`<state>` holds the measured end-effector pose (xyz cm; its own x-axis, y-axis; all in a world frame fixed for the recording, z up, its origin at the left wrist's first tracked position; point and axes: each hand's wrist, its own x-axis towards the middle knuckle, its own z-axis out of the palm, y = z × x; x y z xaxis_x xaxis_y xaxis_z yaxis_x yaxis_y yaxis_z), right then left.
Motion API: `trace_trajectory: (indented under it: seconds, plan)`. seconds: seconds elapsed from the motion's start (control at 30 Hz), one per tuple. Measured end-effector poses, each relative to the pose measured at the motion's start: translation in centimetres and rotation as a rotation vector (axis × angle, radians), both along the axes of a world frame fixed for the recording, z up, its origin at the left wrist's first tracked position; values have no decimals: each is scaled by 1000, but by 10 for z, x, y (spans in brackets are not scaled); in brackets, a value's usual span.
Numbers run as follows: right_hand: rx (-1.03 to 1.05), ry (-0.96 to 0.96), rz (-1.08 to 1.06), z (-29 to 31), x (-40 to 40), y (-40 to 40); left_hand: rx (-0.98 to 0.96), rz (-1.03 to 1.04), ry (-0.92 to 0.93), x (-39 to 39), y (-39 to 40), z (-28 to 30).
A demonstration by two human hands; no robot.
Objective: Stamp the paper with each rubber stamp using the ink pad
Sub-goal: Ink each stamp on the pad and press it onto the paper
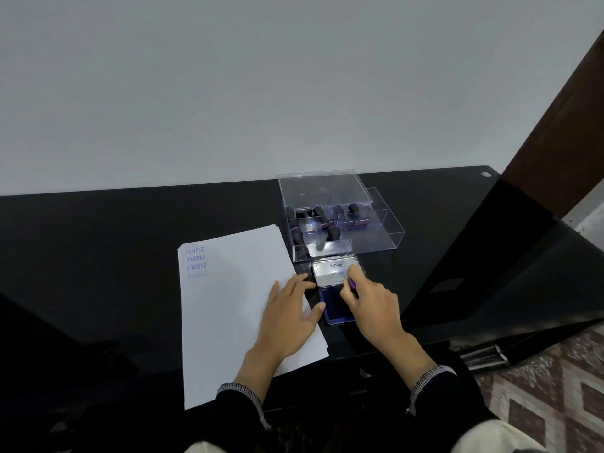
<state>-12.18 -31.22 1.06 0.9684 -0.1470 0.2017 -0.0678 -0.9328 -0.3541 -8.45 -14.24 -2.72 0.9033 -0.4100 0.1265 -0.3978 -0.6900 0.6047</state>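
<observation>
A white sheet of paper (228, 305) lies on the black desk, with several blue SAMPLE prints (196, 262) near its top left corner. My left hand (289, 317) rests flat on the paper's right edge, fingers spread, thumb touching the ink pad. The ink pad (331, 308) is open, its metal lid (333, 273) raised behind the blue pad. My right hand (369, 305) grips a rubber stamp (352, 284) and holds it down on the pad; only a purple bit of the stamp shows.
A clear plastic box (385, 233) with its lid up holds several black-handled stamps (333, 233) just behind the ink pad. The black desk (98, 256) ends at a wall behind. A patterned floor (555, 387) lies to the right.
</observation>
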Motion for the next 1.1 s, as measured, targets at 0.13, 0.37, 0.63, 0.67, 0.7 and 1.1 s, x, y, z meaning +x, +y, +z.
trace_trajectory:
  seconds: [0.13,0.37,0.63,0.67,0.7,1.1]
  plan:
    - [2,34,16,5,4,-4,-323,149,52,-4,2,14]
    - [358,-77,-49,22,11,22,-367,484,-49,8,44,22]
    - [964,-81,49,18,33,109,-286,802,-22,16,115,24]
    - [975,-79,56,16,35,115,-285,819,2,16,121,24]
    - [979,-78,64,13,36,119,-286,829,26,15,125,25]
    - [893,-93,101,7,55,134,-330,737,60,27,147,9]
